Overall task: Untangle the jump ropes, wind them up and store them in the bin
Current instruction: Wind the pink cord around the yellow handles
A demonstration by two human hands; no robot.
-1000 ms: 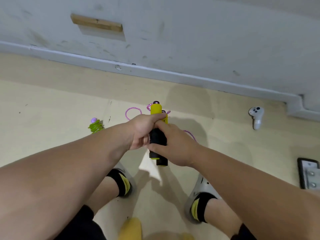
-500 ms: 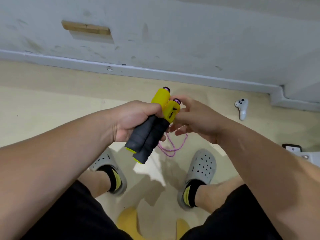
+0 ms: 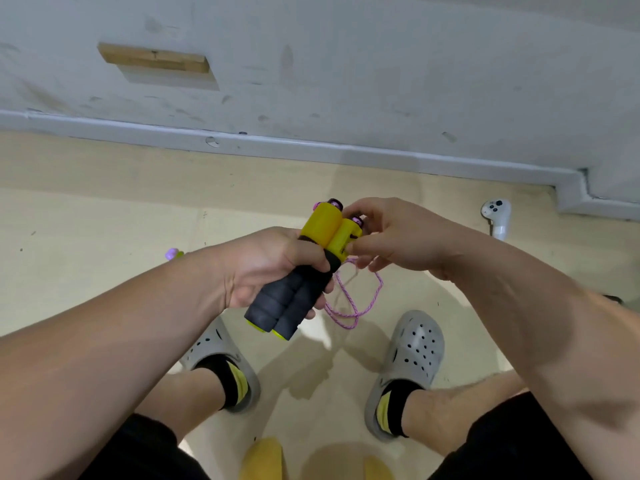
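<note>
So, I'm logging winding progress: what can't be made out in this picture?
Head view:
Pink rope: upper end hidden behind handles and right hand; what its fingers pinch is unclear.
Green-purple object: mostly covered by left forearm.
Yellow thing: cut off by bottom edge.
Bin: not in frame.

Most of the left hand (image 3: 263,268) fingers curl round the back of the two handles (image 3: 298,289), so no view of them. Right hand (image 3: 398,233) fingertips are tucked behind the yellow tops. The pink rope (image 3: 351,306) runs up into that grip, and the pinch spot itself is hidden. At 9 o'clock of the left hand a purple bit (image 3: 172,253) peeks over the forearm, rest covered. The yellow thing (image 3: 263,460) at 6 o'clock is cut off by the edge. The dark thing (image 3: 613,299) at 3 o'clock is just a sliver.
</note>
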